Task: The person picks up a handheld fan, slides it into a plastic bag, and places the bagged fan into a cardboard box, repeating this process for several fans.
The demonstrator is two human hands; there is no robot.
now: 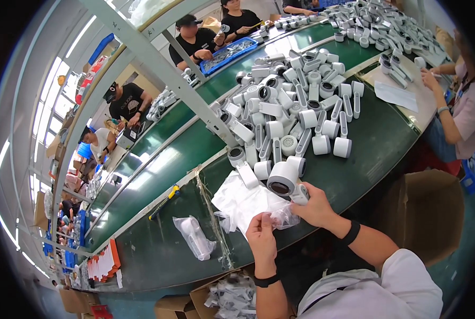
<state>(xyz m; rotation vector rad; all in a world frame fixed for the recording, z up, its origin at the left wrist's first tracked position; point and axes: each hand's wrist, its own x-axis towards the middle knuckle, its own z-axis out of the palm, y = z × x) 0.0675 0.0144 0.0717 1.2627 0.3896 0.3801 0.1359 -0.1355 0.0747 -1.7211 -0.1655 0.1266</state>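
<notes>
My right hand (316,206) grips a white handheld fan (284,178) by its short handle; the round head with a dark face points away from me. Close beside it, the fingers of my left hand (261,236) pinch the edge of a clear plastic bag (282,217), which lies just below the fan's handle. A stack of thin white bags (237,196) spreads on the green table under and left of the fan. Beyond my hands rises a big heap of loose white fans (289,114). One bagged fan (195,237) rests on the table to the left.
A yellow-and-black utility knife (164,202) lies near a metal post (179,80). Orange-and-white flat pieces (104,261) stand at far left. Open cartons (426,212) flank me, one holding bagged fans (232,295). Co-workers sit across the belt (165,149) and at right.
</notes>
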